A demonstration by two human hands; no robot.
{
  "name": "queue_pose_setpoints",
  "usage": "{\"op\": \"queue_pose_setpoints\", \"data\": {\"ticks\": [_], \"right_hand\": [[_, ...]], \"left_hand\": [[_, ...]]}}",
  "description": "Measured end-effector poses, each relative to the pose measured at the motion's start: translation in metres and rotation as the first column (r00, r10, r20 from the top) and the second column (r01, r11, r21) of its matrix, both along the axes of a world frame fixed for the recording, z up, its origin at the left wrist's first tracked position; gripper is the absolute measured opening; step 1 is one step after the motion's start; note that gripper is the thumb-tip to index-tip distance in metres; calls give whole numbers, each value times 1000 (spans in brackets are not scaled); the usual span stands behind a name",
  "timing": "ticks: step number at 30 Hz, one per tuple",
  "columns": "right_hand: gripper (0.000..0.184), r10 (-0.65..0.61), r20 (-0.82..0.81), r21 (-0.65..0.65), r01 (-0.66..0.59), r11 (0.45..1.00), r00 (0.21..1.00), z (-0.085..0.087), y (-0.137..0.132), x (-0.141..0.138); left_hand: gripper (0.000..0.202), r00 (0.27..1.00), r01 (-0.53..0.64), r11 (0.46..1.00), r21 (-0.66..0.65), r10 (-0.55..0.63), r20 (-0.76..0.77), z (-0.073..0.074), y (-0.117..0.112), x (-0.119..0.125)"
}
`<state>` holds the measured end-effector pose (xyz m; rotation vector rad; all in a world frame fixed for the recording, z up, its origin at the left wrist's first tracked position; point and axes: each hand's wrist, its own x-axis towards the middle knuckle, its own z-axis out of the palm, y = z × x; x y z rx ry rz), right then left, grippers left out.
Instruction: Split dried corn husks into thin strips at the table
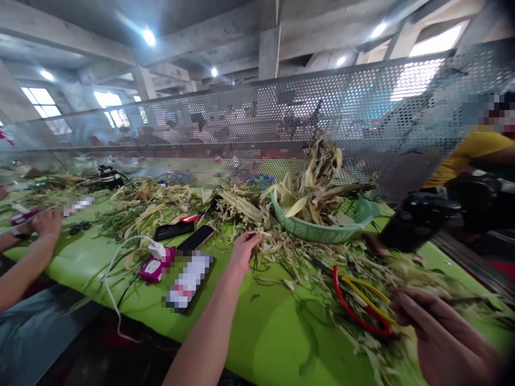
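My left hand point(243, 249) reaches into a pile of dried husks and leaves point(289, 252) on the green table point(265, 332). Its fingers are pinched on a few husk strands. My right hand point(438, 335) is low at the right, blurred, with its fingers pressed together over the litter. It touches the ends of the red and yellow handles of a pair of shears point(358, 305) lying among the husks. A dark strand crosses its fingers; what it grips is unclear. A green plastic basket point(322, 231) heaped with husks stands just beyond my left hand.
Two dark phones point(189, 236), a pink charger point(155, 268) with a white cable and a blurred packet lie at the table's near edge. A co-worker's hands point(44, 222) rest at the left. A person in yellow point(475, 155) works at the right behind a black device point(418, 220). A perforated metal screen point(281, 123) backs the table.
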<state>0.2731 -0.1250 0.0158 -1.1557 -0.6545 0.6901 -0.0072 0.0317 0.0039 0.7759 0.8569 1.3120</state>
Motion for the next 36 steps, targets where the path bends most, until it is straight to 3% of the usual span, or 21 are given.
{"op": "queue_pose_setpoints", "data": {"ticks": [10,18,27,36], "right_hand": [[37,22,-62,-23,-24,999,998,4,3,-2],[37,23,-76,-80,-29,996,997,11,2,-9],[33,13,-42,-96,-16,995,999,11,3,-10],[32,27,-6,-122,-28,992,1000,11,1,-10]], "left_hand": [[26,998,-53,995,78,55,-20,1,1,-2],[36,995,-72,997,-28,74,64,-2,5,-4],[29,995,-72,994,-81,77,60,-2,4,-7],[22,981,-162,976,-145,176,86,5,3,5]]}}
